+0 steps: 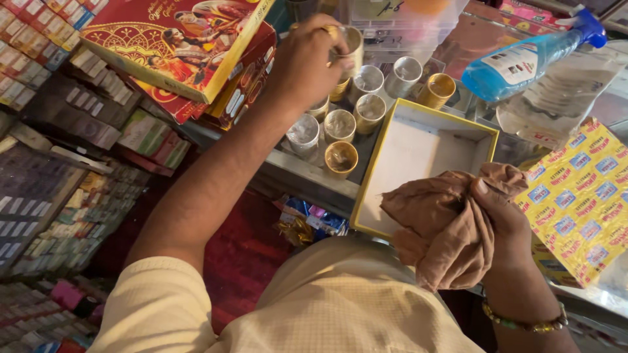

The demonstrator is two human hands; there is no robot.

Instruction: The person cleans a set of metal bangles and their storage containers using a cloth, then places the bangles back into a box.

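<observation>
Over the counter (307,176), left hand (307,62) gripping a metal cup (352,44) above other cups (340,124), right hand (500,219) clutching a brown cloth (441,225) beside an open box (418,153)

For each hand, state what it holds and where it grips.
Left hand grips a small gold cup at its rim; right hand clutches a bunched brown cloth.

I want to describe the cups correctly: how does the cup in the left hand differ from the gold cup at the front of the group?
The cup in the left hand is lifted off the counter and partly hidden by fingers; the front gold cup stands upright on the counter, untouched, its open mouth in full view. Both are small, round and metallic.
</observation>
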